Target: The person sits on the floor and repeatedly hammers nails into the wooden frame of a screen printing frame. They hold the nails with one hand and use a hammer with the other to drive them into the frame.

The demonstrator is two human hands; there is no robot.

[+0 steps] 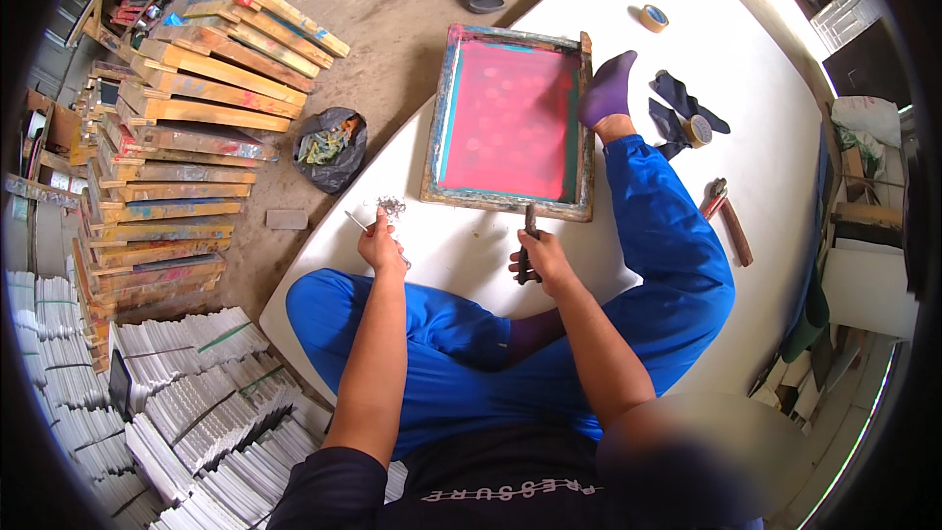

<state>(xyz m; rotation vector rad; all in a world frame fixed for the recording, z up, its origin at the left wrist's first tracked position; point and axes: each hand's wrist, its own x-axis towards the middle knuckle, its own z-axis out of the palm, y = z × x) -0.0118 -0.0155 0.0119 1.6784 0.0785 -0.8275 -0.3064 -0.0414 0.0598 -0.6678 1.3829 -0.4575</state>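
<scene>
My left hand (381, 247) is closed around a thin pale metal tool (357, 221), its end poking out past the fingers. Just beyond the fingers lies a small heap of dark, thin metal bits (392, 205), too fine to name for sure. In my right hand (546, 263) is a dark, narrow hand tool (531, 221), upper end at the near edge of a screen-printing frame (510, 202); its exact kind is unclear. The frame has worn wooden sides and a pink mesh (510, 118) with teal edges. It lies flat between my hands and my stretched foot (610, 88).
Pliers with red handles (716, 200) and a hammer (736, 234) lie right on the white board (677, 334). Tape rolls (653, 18) and dark cloth strips (677, 93) lie beyond. At left are a black bag (331, 172), stacked wooden frames (186, 191) and paper stacks (196, 402).
</scene>
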